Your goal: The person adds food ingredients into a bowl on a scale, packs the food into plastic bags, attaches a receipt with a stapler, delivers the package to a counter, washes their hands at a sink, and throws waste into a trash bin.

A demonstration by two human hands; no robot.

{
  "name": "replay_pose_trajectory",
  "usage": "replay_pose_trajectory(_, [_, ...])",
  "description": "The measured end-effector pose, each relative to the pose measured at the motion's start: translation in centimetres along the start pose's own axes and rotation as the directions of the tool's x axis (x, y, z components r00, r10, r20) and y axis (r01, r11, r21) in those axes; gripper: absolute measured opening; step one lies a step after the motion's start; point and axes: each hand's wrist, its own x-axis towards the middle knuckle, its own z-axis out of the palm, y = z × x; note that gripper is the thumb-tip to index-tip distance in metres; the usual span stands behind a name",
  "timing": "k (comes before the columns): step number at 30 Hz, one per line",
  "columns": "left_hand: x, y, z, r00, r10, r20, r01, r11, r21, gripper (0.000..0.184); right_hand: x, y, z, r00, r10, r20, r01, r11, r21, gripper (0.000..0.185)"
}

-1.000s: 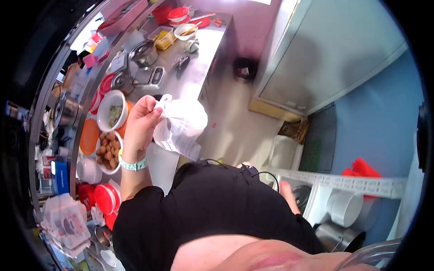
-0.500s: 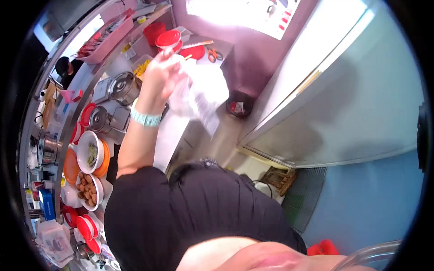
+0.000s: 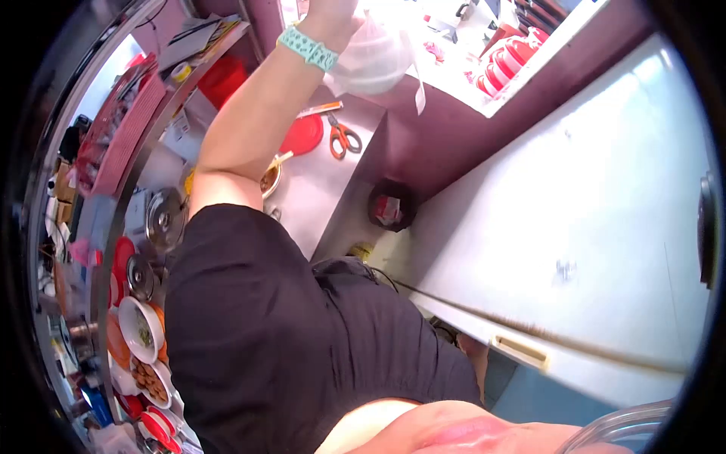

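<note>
My left hand [image 3: 333,10], with a mint patterned band at its wrist, is raised at the top edge of the view. From it hangs a translucent white plastic bag [image 3: 374,64]; its rounded bottom bulges, but its contents are blurred. The frame's edge cuts off most of the fingers. Below the bag, red-handled scissors [image 3: 344,138] and a red round lid [image 3: 304,134] lie on the counter [image 3: 325,181]. A strip of bare skin [image 3: 474,363] shows to the right of my black clothing, perhaps my right arm. No fingers of my right hand are visible.
A white door-like panel [image 3: 560,204] with a recessed handle [image 3: 520,352] fills the right side. A dark bin [image 3: 392,206] stands on the floor. On the left are a lidded metal pot [image 3: 165,218] and a bowl of brown balls [image 3: 150,378]. Red-and-white items [image 3: 510,60] stand beyond the window opening.
My left hand has moved up and right with the plastic bag, from above the counter to the window opening. The view has shifted, and the white panel at right now shows more fully.
</note>
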Motion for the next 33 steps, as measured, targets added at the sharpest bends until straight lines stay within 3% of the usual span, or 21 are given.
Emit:
replay_pose_trajectory(3, [9.6, -3.4, -0.7, 0.996, 0.039, -0.085, -0.042, 0.998, -0.038, 0.024, 3.6, -8.1, 4.6, 0.997, -0.026, 0.067, 0.011, 0.975, 0.221, 0.046])
replay_pose_trajectory(13, [30.0, -16.5, -6.1, 0.945, 0.043, -0.325, -0.076, 0.993, -0.09, 0.021, 14.9, -32.5, 18.3, 0.968, -0.173, 0.182, 0.07, 0.881, 0.469, 0.048])
replay_pose_trajectory(23, [41.8, -28.5, -12.2, 0.883, 0.095, -0.46, -0.108, 0.994, -0.003, 0.023, 24.6, -45.7, 26.7, 0.973, -0.154, 0.173, 0.024, 0.811, 0.585, 0.05])
replay_pose_trajectory(24, [38.8, -27.0, -10.0, 0.823, 0.051, -0.565, 0.005, 0.995, 0.098, 0.025, 25.4, -46.4, 27.2, 0.974, -0.148, 0.17, 0.019, 0.805, 0.593, 0.05])
replay_pose_trajectory(26, [37.4, -26.6, -9.3, 0.833, -0.036, -0.552, 0.058, 0.998, 0.023, 0.033, 26.6, -47.5, 28.0, 0.977, -0.128, 0.169, 0.0, 0.799, 0.601, 0.05])
replay_pose_trajectory(28, [39.6, -29.6, -12.5, 0.852, -0.008, -0.523, 0.177, 0.945, 0.275, 0.037, 27.2, -47.9, 28.6, 0.979, -0.115, 0.17, -0.013, 0.79, 0.614, 0.051])
replay_pose_trajectory(29, [40.3, -30.9, -13.3, 0.812, 0.003, -0.583, 0.245, 0.905, 0.347, 0.033, 27.4, -48.0, 28.6, 0.98, -0.109, 0.167, -0.017, 0.788, 0.616, 0.051])
replay_pose_trajectory(33, [37.9, -30.1, -11.7, 0.777, -0.139, -0.614, 0.387, 0.874, 0.293, 0.031, 27.2, -47.4, 27.6, 0.981, -0.109, 0.161, -0.017, 0.777, 0.63, 0.052])
